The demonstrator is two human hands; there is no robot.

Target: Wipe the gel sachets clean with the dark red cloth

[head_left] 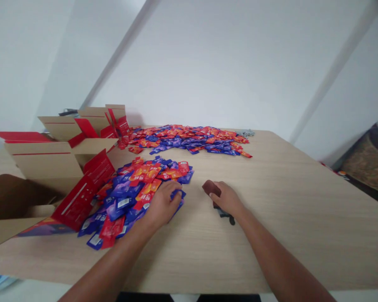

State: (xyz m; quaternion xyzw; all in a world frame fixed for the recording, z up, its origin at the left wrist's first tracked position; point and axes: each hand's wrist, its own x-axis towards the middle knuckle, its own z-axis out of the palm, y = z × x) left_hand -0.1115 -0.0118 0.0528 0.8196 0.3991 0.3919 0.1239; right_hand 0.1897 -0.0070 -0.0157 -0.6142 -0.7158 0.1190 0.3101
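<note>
Currently, the left hand (165, 200) is pinching a blue packet (183, 194) between thumb and curled fingers, just beside the packet pile (129, 188). Right hand (227, 199) is gripping a brown item (211, 188), thumb pressing on it; far fingers partly hidden, can't tell their spread. A dark grey piece (223, 213) is showing underneath. Brown item is lying right of the packet, bare tabletop (195, 209) separating them, its visible part slanting far-left to near-right. Left hand is sitting nearer the pile.
</note>
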